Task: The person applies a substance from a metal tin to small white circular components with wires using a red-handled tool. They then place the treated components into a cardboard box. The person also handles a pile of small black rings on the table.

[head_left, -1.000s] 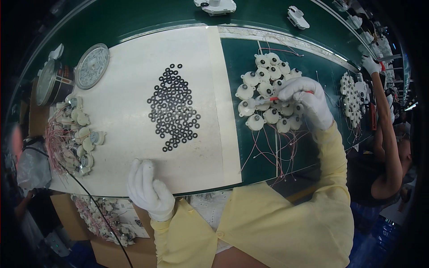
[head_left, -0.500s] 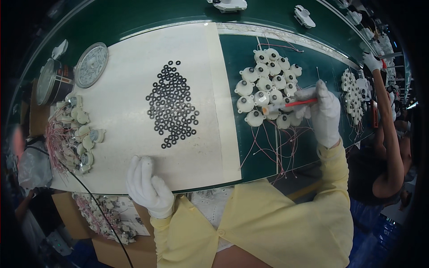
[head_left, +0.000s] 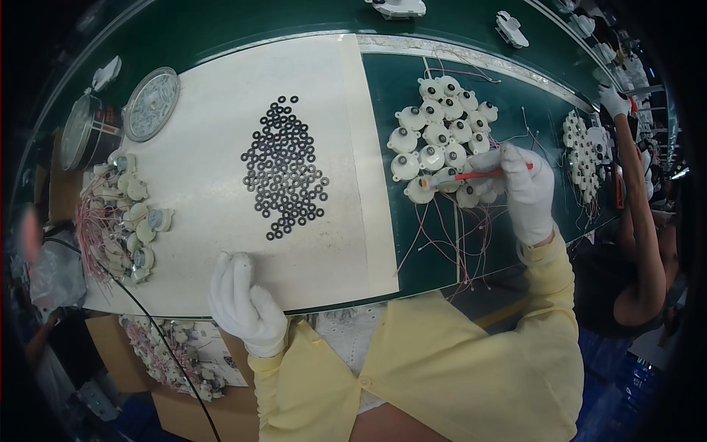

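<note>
My gloved right hand is closed round the red handle of a brush. The brush points left, its pale bristle end over the lower left of a cluster of small white round motors with dark shafts. Whether the bristles touch a motor I cannot tell. Thin pink and white wires trail from the cluster. My gloved left hand rests at the near edge of a white sheet, fingers stretched out, holding nothing. Beyond it, many small black rings lie spread on the sheet.
At the left lie more wired motors, a metal tin and a round clear lid. A cardboard box of motors stands below the near edge. White housings sit on the green belt behind. A co-worker's arm reaches in at right.
My right hand and the brush have shifted slightly left, the bristle end now further over the lower-left motor. The white housings behind have moved right. My left hand has hardly moved.
</note>
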### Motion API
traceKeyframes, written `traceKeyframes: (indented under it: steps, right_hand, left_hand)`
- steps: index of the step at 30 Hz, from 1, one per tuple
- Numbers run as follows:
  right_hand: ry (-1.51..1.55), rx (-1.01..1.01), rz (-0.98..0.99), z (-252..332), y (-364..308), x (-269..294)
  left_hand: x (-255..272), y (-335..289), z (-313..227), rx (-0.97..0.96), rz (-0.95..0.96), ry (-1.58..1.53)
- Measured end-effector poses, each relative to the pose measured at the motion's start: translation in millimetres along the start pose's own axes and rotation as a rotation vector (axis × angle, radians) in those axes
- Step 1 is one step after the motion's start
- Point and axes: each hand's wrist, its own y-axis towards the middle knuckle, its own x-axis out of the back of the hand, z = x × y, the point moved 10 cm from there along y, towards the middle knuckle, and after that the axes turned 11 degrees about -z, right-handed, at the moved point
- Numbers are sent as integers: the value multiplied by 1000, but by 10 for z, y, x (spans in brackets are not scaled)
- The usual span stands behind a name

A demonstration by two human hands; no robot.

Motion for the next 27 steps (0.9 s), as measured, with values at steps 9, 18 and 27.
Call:
traceKeyframes:
  steps: [9,18,27]
  right_hand:
    - [3,-11,33,-28,18,-53]
    - [-25,30,12,-48,32,-31]
    - [-63,-1,-2,-147,41,50]
  left_hand:
    - [-1,4,-6,-2,6,5]
    - [-3,15,-15,4,2,-6]
    - [-4,18,-19,7,6,-6]
